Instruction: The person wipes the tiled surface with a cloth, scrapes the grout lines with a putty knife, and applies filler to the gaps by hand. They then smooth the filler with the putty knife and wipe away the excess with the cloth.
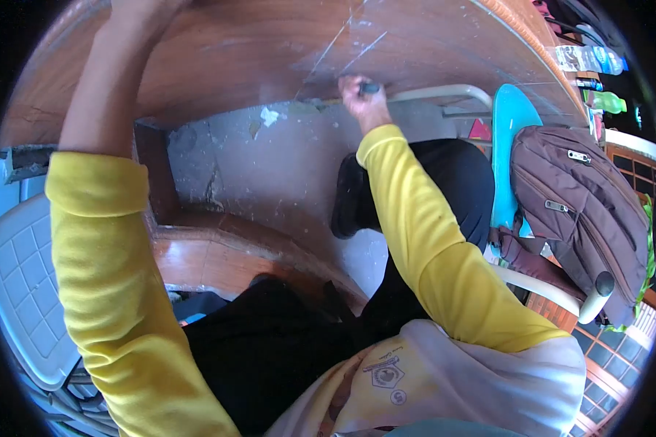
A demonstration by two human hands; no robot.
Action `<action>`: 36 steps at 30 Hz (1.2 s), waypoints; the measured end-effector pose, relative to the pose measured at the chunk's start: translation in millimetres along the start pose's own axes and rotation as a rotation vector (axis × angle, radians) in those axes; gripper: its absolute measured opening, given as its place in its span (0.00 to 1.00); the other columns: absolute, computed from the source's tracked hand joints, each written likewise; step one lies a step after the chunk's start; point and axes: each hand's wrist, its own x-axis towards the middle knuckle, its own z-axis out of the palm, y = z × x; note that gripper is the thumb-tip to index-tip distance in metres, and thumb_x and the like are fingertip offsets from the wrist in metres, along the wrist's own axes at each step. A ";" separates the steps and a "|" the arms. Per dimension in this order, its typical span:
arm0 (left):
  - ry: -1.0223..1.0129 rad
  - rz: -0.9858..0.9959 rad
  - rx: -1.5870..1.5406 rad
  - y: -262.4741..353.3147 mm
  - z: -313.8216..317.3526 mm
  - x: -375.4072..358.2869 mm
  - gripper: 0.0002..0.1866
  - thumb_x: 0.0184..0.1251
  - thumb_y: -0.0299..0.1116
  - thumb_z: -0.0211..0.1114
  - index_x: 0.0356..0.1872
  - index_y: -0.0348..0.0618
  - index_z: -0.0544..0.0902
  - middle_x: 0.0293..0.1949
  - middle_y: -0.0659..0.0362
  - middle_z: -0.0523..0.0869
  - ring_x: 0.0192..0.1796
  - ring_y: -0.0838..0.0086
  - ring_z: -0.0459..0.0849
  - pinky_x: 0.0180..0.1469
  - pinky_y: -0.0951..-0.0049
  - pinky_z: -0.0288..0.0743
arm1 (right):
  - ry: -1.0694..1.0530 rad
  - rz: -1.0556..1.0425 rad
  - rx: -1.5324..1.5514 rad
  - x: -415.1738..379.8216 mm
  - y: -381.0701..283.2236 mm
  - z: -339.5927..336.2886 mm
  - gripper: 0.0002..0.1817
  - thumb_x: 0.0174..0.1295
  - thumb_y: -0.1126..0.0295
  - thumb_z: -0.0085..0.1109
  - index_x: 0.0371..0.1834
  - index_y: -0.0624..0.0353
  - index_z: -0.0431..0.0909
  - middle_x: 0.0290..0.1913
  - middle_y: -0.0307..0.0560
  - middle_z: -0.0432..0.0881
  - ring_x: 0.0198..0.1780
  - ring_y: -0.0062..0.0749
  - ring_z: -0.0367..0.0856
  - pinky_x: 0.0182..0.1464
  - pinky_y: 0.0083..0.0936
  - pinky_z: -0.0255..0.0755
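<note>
My right hand (364, 100) is closed around a small tool with a dark handle (370, 88); its working end is hidden, so its kind cannot be made out. The hand is at the lower edge of a brown wooden panel (233, 54), which has pale scratch lines to the upper left of the hand. My left hand (142, 9) reaches to the top edge of the view, near the panel's left part. Its fingers are cut off by the frame, so I cannot see whether they hold anything.
A maroon backpack (583, 211) rests against a turquoise chair (514, 146) on the right. Bottles (590, 58) stand beyond the panel's edge. A pale plastic chair (33, 284) is at the left. Below lies a grey floor (270, 167) with scraps, beside a wooden frame (219, 247).
</note>
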 end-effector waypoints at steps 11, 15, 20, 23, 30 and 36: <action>-0.126 -0.068 0.057 -6.5 1.9 0.7 0.12 0.60 0.39 0.62 0.42 0.49 0.88 0.36 0.59 0.84 0.40 0.63 0.83 0.42 0.60 0.73 | -0.181 -1.344 -1.691 -104.0 109.5 22.9 0.36 0.71 0.70 0.50 0.78 0.63 0.46 0.41 0.54 0.70 0.35 0.39 0.73 0.39 0.36 0.72; -0.142 -0.083 0.031 -3.3 -1.0 2.6 0.12 0.60 0.38 0.62 0.42 0.49 0.87 0.37 0.59 0.82 0.42 0.64 0.81 0.43 0.60 0.71 | -0.326 -1.588 -1.746 -117.8 131.5 60.9 0.33 0.69 0.72 0.51 0.76 0.69 0.53 0.40 0.57 0.68 0.39 0.43 0.70 0.43 0.34 0.69; -0.141 -0.080 0.003 -4.5 -2.5 4.7 0.13 0.60 0.37 0.62 0.43 0.47 0.87 0.38 0.58 0.82 0.42 0.63 0.80 0.45 0.59 0.70 | -0.454 -1.689 -1.720 -99.5 131.4 68.9 0.32 0.68 0.72 0.53 0.74 0.66 0.57 0.41 0.64 0.68 0.37 0.54 0.72 0.42 0.41 0.71; -0.148 -0.093 -0.003 -2.4 -1.8 -0.7 0.12 0.60 0.36 0.62 0.42 0.47 0.87 0.38 0.58 0.82 0.43 0.63 0.80 0.45 0.59 0.70 | -0.451 -1.762 -1.738 -112.0 127.1 100.3 0.32 0.67 0.72 0.54 0.74 0.66 0.58 0.40 0.63 0.68 0.37 0.54 0.72 0.41 0.40 0.71; -0.154 -0.083 -0.009 -4.9 -2.7 4.6 0.12 0.59 0.35 0.63 0.44 0.49 0.86 0.39 0.59 0.82 0.42 0.63 0.79 0.44 0.60 0.70 | -0.487 -1.669 -1.778 -110.0 125.1 80.9 0.32 0.66 0.74 0.55 0.74 0.66 0.59 0.43 0.66 0.70 0.39 0.59 0.74 0.45 0.41 0.73; 0.003 0.003 -0.052 23.7 0.1 -17.3 0.20 0.57 0.30 0.65 0.53 0.48 0.84 0.43 0.57 0.81 0.39 0.63 0.77 0.42 0.62 0.69 | -0.457 -1.815 -1.483 -129.0 106.3 88.0 0.33 0.69 0.73 0.53 0.76 0.65 0.55 0.43 0.55 0.72 0.41 0.45 0.74 0.47 0.39 0.72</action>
